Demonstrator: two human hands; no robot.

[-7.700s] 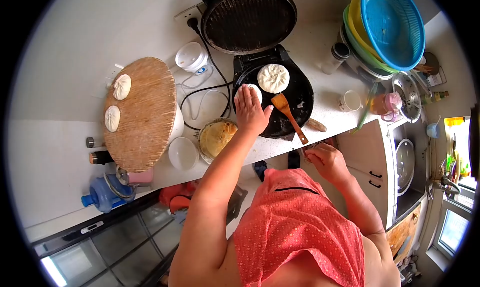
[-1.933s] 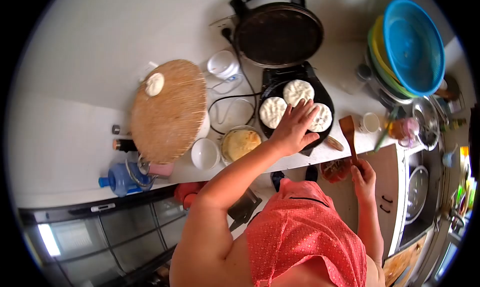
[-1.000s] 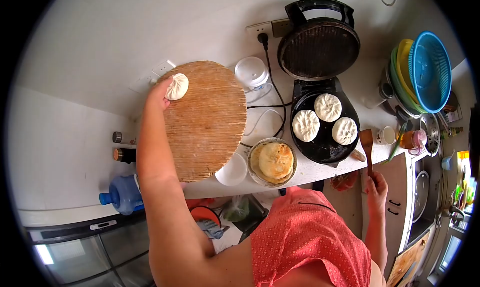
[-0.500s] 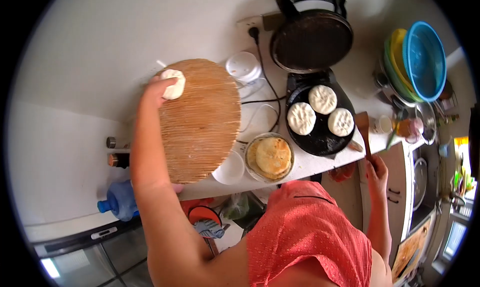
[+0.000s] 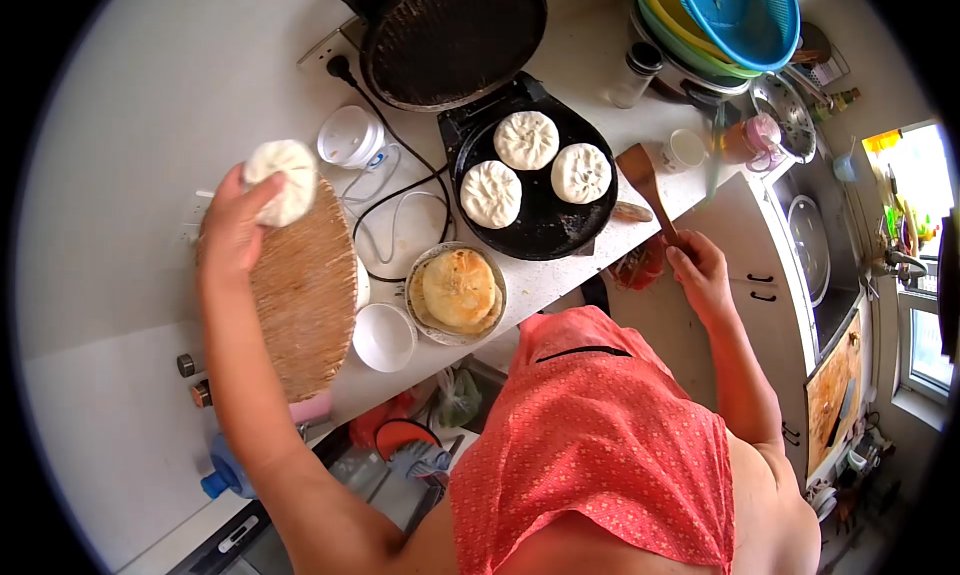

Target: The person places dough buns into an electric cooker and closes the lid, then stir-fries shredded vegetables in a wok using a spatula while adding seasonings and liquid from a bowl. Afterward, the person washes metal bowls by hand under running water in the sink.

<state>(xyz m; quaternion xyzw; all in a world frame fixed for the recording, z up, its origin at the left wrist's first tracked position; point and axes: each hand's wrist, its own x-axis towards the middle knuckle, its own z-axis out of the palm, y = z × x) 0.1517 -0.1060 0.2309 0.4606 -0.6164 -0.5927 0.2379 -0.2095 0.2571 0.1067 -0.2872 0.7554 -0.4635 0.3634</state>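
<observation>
A pale, pleated stuffed bun [image 5: 283, 180] is gripped in my left hand [image 5: 232, 220], raised above the far end of the round wooden board [image 5: 300, 295]. My right hand [image 5: 703, 272] is closed round the handle of a wooden spatula [image 5: 646, 180], whose blade points toward the electric griddle [image 5: 560, 230]. Three pleated buns lie on the griddle plate: one at the back [image 5: 526, 140], one at the left [image 5: 491, 195] and one at the right [image 5: 581, 173]. Hinged behind them, the griddle's dark lid [image 5: 450, 40] stands up.
Browned flatbreads [image 5: 459, 289] sit in a patterned bowl [image 5: 416, 310] by the counter's front edge, beside a white bowl [image 5: 384, 338]. A black cord [image 5: 400, 125] runs behind a white tub [image 5: 350, 138]. Stacked basins [image 5: 740, 15], a jar [image 5: 635, 75] and a paper cup [image 5: 684, 151] stand right.
My left hand has lifted the bun up from the wooden board. The view has turned to the right, so the griddle appears further left. My right hand still holds the spatula.
</observation>
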